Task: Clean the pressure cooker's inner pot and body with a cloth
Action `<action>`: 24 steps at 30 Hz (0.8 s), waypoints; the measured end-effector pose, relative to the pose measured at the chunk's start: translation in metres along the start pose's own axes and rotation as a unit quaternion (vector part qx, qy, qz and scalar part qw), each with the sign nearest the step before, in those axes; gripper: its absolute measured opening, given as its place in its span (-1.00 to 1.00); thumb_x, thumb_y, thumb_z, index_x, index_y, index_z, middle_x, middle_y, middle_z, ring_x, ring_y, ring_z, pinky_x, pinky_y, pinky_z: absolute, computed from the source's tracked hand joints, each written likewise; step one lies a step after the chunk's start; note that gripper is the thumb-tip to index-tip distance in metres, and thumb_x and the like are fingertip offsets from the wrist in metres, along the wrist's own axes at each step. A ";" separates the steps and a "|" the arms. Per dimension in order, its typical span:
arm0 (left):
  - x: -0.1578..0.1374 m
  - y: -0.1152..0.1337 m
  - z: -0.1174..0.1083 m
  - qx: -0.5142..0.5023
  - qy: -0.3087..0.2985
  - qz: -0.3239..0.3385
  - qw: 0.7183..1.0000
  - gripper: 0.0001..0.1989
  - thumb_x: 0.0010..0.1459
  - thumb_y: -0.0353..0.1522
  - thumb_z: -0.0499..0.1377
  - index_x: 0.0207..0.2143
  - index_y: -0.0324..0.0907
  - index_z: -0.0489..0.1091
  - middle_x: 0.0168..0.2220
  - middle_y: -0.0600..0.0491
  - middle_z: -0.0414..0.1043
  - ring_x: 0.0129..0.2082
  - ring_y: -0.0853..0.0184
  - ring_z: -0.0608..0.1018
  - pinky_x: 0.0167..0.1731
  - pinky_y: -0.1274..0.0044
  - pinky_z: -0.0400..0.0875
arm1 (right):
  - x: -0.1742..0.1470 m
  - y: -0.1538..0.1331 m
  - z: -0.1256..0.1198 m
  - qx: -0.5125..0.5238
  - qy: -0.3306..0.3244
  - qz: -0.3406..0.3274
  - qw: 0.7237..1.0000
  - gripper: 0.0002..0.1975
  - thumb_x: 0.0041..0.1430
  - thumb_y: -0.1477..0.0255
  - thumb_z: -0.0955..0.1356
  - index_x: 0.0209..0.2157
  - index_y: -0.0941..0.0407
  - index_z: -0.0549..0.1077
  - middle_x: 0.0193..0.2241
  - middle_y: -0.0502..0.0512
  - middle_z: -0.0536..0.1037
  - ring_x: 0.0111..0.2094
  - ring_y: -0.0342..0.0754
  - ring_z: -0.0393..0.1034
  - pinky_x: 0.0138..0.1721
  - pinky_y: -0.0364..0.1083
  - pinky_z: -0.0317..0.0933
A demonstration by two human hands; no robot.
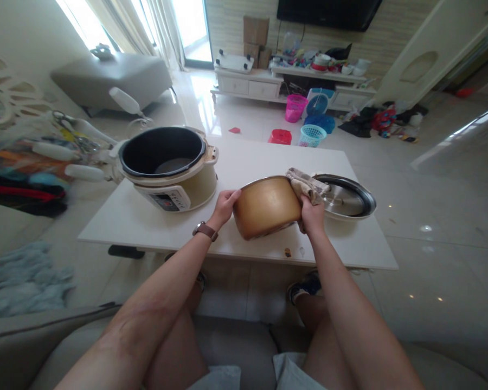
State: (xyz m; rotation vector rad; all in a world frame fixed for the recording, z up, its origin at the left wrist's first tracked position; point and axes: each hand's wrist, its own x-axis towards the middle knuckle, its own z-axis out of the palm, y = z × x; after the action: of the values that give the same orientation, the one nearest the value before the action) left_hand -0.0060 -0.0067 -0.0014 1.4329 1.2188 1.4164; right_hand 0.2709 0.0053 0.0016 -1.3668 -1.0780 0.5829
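A golden-brown inner pot is held tilted over the white table, its outer side facing me. My left hand grips its left side near the rim. Against the pot's right side my right hand presses a crumpled beige cloth, fingers closed round it. To the left stands the rice cooker body, its top uncovered and its dark inside showing. Right of the cloth lies the round cooker lid, metal inner face up. The inside of the pot is hidden from me.
The white table has two small stickers near its front edge. White rounded paddles on a stand reach close to the cooker's left side. Beyond the table, a red basin and a light-blue basket are on the floor.
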 end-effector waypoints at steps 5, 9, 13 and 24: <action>0.002 0.023 0.008 0.034 -0.021 -0.006 0.999 -0.37 0.15 0.07 0.24 -0.65 -0.12 0.02 -0.60 0.16 -0.11 -0.54 0.45 -0.01 -0.52 0.47 -0.17 | 0.001 0.000 0.002 0.004 -0.006 -0.010 1.000 -0.63 0.09 0.16 0.47 -0.16 0.12 0.67 -0.11 0.25 0.75 0.09 0.21 0.61 0.24 0.19 0.40; 0.002 0.025 0.014 0.064 -0.004 -0.006 0.998 -0.38 0.15 0.03 0.25 -0.66 -0.12 0.02 -0.61 0.16 -0.09 -0.55 0.46 0.00 -0.53 0.47 -0.17 | 0.001 -0.003 0.001 0.005 -0.013 -0.032 0.999 -0.61 0.12 0.13 0.47 -0.13 0.11 0.66 -0.14 0.23 0.75 0.06 0.21 0.62 0.22 0.19 0.42; 0.003 0.024 0.017 0.083 0.005 0.004 0.997 -0.40 0.18 0.01 0.24 -0.65 -0.13 0.04 -0.61 0.16 -0.09 -0.55 0.46 0.01 -0.54 0.48 -0.15 | -0.010 -0.021 -0.004 -0.037 -0.067 -0.139 0.987 -0.66 0.24 0.17 0.41 -0.09 0.09 0.64 -0.15 0.22 0.74 0.04 0.21 0.61 0.19 0.21 0.42; 0.002 0.010 0.015 0.097 0.020 0.007 0.995 -0.35 0.19 0.06 0.22 -0.69 -0.13 0.03 -0.64 0.17 -0.08 -0.57 0.47 0.02 -0.55 0.49 -0.14 | -0.038 -0.058 -0.009 -0.181 -0.211 -0.404 0.872 -0.55 0.36 0.13 0.27 0.13 0.00 0.54 0.13 0.22 0.64 0.24 0.25 0.47 0.18 0.19 0.35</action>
State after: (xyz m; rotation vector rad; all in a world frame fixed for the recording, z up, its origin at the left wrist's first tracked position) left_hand 0.0099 -0.0052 0.0072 1.5513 1.4061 1.3731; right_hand 0.2482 -0.0421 0.0475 -0.9588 -2.0477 0.0370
